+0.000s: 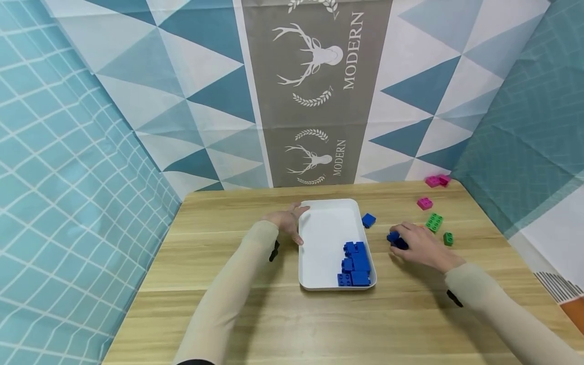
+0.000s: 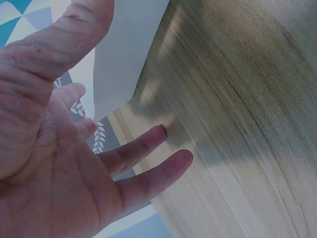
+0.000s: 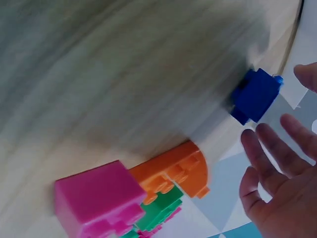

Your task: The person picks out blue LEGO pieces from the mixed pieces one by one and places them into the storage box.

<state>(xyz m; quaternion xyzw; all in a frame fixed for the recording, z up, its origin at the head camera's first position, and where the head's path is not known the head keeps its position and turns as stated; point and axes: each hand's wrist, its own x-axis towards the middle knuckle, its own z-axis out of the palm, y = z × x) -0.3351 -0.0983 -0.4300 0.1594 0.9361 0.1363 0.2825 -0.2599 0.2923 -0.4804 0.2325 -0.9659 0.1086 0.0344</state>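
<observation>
A white tray (image 1: 321, 223) holds several blue bricks (image 1: 360, 259) in its near right corner. At its left rim is my left hand (image 1: 286, 221), thumb and fingers spread; in the left wrist view the fingers are extended beside the tray's wall (image 2: 121, 59). My right hand (image 1: 422, 246) reaches to a blue brick (image 1: 392, 236) right of the tray. In the right wrist view this blue brick (image 3: 257, 96) lies just off the fingertips, and the fingers are not curled round it. Part of it is hidden by the hand in the head view.
Another blue brick (image 1: 368, 220) lies beside the tray's right rim. Green bricks (image 1: 434, 222) and pink bricks (image 1: 425, 203) are scattered at the right and back right. An orange brick (image 3: 173, 168) and a large pink brick (image 3: 99, 198) show near the right wrist.
</observation>
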